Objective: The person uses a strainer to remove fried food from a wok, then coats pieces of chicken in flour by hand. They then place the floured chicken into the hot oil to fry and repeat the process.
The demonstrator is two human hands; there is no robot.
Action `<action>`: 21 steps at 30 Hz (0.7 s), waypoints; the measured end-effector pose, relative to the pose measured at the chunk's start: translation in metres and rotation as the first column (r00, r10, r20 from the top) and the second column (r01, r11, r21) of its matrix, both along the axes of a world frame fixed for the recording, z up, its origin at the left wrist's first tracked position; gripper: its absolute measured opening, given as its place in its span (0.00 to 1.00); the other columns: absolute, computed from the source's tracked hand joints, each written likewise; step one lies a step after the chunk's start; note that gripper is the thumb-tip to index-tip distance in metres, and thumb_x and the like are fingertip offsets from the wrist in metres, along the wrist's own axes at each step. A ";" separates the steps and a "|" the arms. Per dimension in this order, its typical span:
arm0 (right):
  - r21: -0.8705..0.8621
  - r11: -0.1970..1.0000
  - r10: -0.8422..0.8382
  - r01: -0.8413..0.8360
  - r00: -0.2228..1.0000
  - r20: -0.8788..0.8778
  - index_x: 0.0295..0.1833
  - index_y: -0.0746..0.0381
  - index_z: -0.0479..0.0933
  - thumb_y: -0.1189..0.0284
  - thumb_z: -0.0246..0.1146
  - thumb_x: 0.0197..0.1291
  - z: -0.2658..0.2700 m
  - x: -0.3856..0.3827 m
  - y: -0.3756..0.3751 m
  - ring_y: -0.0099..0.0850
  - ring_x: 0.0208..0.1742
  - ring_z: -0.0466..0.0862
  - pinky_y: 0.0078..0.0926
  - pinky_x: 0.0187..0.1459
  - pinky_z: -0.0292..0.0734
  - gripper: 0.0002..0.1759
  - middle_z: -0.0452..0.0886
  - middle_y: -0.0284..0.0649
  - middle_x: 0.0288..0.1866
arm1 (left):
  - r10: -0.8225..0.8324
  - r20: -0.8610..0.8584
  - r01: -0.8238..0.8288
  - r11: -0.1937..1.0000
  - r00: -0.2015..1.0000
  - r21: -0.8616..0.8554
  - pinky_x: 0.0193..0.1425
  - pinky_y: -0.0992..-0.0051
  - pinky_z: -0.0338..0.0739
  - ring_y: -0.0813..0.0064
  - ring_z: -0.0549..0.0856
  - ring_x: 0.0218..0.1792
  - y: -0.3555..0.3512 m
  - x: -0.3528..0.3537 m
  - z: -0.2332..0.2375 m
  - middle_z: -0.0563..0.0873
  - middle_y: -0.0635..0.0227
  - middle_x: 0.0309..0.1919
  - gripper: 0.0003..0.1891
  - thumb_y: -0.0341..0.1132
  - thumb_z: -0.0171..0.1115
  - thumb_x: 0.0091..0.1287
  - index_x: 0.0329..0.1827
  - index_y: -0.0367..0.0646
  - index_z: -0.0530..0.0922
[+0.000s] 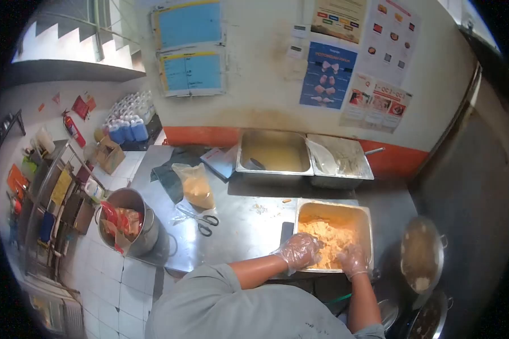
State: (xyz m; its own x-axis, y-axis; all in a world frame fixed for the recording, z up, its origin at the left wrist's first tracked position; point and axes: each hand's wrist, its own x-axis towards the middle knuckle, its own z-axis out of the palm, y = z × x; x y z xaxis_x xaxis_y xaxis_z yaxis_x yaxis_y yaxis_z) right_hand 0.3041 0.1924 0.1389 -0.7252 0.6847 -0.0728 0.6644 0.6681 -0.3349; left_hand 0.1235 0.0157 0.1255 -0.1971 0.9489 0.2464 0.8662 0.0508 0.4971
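orange mix [335, 230] in metal pan [370, 225], lower right of centre | smack between gloved left hand [298, 252] and right hand [354, 261]; neither's clearly nearer | fingertips at it; can't tell if clenched tbh

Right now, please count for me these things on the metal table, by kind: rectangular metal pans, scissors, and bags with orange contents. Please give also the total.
Rectangular metal pans: 3
Scissors: 1
Bag with orange contents: 1
Total: 5
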 end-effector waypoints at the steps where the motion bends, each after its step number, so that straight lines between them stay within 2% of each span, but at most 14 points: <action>1: -0.002 1.000 -0.012 0.012 1.000 0.005 0.52 0.66 0.87 0.53 0.71 0.59 0.000 0.002 -0.001 0.55 0.57 0.87 0.49 0.61 0.81 0.28 0.86 0.61 0.55 | -0.014 0.006 0.014 1.000 1.000 -0.015 0.57 0.51 0.82 0.47 0.90 0.45 -0.001 0.000 0.004 0.92 0.49 0.41 0.20 0.44 0.64 0.67 0.53 0.38 0.88; 2: 0.003 1.000 -0.007 0.007 1.000 0.004 0.52 0.66 0.87 0.53 0.71 0.59 -0.005 0.003 0.001 0.55 0.57 0.87 0.49 0.61 0.81 0.28 0.86 0.61 0.55 | -0.026 0.004 0.026 0.999 1.000 -0.031 0.56 0.50 0.82 0.48 0.90 0.45 -0.003 -0.001 0.008 0.92 0.49 0.39 0.18 0.44 0.64 0.67 0.50 0.38 0.87; 4: 0.048 0.999 -0.014 0.014 1.000 0.000 0.46 0.62 0.87 0.57 0.74 0.57 -0.020 0.003 0.009 0.55 0.54 0.87 0.50 0.58 0.81 0.20 0.87 0.58 0.50 | -0.015 -0.001 0.015 1.000 1.000 0.020 0.56 0.49 0.82 0.47 0.90 0.45 -0.001 -0.001 -0.004 0.91 0.49 0.38 0.17 0.44 0.65 0.67 0.49 0.39 0.87; 6: 0.077 0.997 -0.003 0.004 1.000 -0.014 0.46 0.61 0.87 0.57 0.74 0.57 -0.032 0.005 0.014 0.55 0.54 0.87 0.50 0.58 0.81 0.20 0.87 0.58 0.50 | -0.013 -0.006 0.013 0.998 1.000 0.069 0.55 0.49 0.82 0.47 0.90 0.44 0.000 -0.001 -0.006 0.91 0.49 0.37 0.17 0.43 0.65 0.67 0.48 0.39 0.87; 8: 0.108 0.994 0.005 -0.003 1.000 -0.025 0.47 0.61 0.87 0.56 0.74 0.57 -0.040 0.008 0.019 0.54 0.54 0.87 0.49 0.58 0.81 0.21 0.87 0.58 0.50 | -0.030 -0.020 0.028 0.995 0.999 -0.094 0.63 0.52 0.79 0.51 0.89 0.50 -0.004 -0.001 0.004 0.91 0.52 0.45 0.22 0.48 0.63 0.75 0.60 0.40 0.85; 11: 0.114 0.993 0.017 -0.014 1.000 -0.026 0.46 0.61 0.88 0.57 0.74 0.56 -0.038 0.008 0.019 0.54 0.54 0.87 0.49 0.58 0.82 0.20 0.87 0.58 0.50 | -0.041 -0.010 0.040 0.992 0.999 -0.116 0.64 0.52 0.79 0.52 0.89 0.52 -0.004 -0.001 0.008 0.91 0.53 0.46 0.22 0.48 0.63 0.75 0.61 0.41 0.85; 12: 0.082 0.997 0.015 -0.013 1.000 -0.026 0.45 0.62 0.88 0.57 0.74 0.55 -0.031 0.006 0.015 0.54 0.54 0.87 0.49 0.59 0.82 0.20 0.87 0.58 0.49 | -0.044 -0.009 0.043 0.992 0.999 -0.115 0.64 0.52 0.79 0.52 0.89 0.52 -0.004 0.000 0.006 0.91 0.53 0.46 0.22 0.48 0.63 0.75 0.61 0.41 0.85; 14: 0.051 0.999 0.011 -0.009 1.000 -0.026 0.44 0.62 0.89 0.58 0.74 0.54 -0.022 0.004 0.011 0.54 0.54 0.87 0.48 0.59 0.82 0.19 0.87 0.58 0.49 | -0.008 0.009 0.008 1.000 1.000 0.002 0.55 0.49 0.82 0.47 0.90 0.44 -0.002 0.001 0.002 0.91 0.49 0.37 0.18 0.45 0.66 0.68 0.51 0.40 0.87; 20: 0.067 0.998 0.016 -0.014 1.000 -0.020 0.43 0.63 0.89 0.58 0.74 0.54 -0.022 0.003 0.013 0.53 0.53 0.88 0.46 0.58 0.82 0.19 0.89 0.59 0.47 | -0.020 -0.009 0.021 0.999 1.000 0.037 0.57 0.49 0.82 0.48 0.90 0.47 -0.002 0.000 -0.004 0.91 0.50 0.39 0.19 0.44 0.65 0.68 0.54 0.40 0.87; 21: 0.017 1.000 0.003 -0.004 1.000 0.027 0.48 0.64 0.88 0.54 0.73 0.55 -0.018 0.001 0.013 0.53 0.54 0.88 0.47 0.59 0.82 0.24 0.88 0.60 0.50 | -0.021 -0.010 0.021 0.999 1.000 0.037 0.57 0.49 0.82 0.48 0.90 0.47 -0.002 0.000 -0.004 0.91 0.50 0.39 0.19 0.44 0.65 0.68 0.54 0.40 0.87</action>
